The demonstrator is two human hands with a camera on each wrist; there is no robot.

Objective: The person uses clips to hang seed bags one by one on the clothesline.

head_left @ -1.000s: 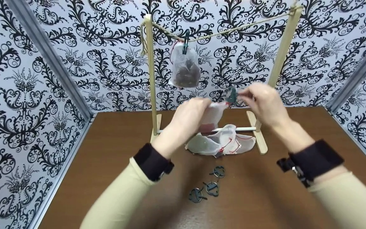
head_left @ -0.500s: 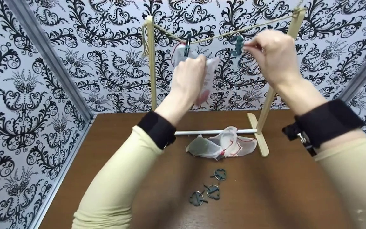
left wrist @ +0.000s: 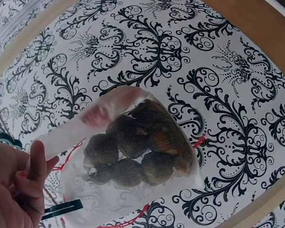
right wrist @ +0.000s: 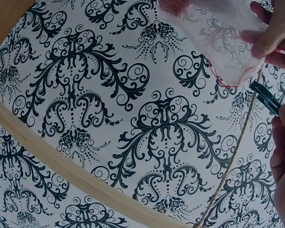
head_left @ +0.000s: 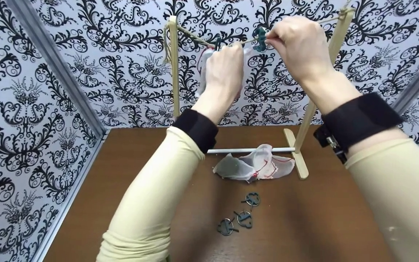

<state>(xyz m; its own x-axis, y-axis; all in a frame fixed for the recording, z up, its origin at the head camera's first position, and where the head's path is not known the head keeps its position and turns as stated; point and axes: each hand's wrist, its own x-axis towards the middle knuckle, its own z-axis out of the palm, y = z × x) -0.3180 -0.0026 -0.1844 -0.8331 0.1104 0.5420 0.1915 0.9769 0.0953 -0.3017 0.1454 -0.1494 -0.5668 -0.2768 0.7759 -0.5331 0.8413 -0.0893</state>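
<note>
White mesh makes up the drawstring bag [right wrist: 211,35] that the left hand [head_left: 226,69] pinches near its top, just beside the slanting twine [head_left: 192,35]. The right hand [head_left: 300,45] pinches a dark green clip [head_left: 260,39] at the twine. Behind the left hand, another mesh bag [left wrist: 128,161] with dark round contents hangs by a second clip [left wrist: 62,209]. On the brown desk [head_left: 140,163] lie more mesh bags [head_left: 244,168] and three loose clips [head_left: 244,219].

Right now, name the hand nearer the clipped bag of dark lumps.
Left: the left hand is in front of the clipped bag; the right hand is farther right, pinching a green clip.
</note>
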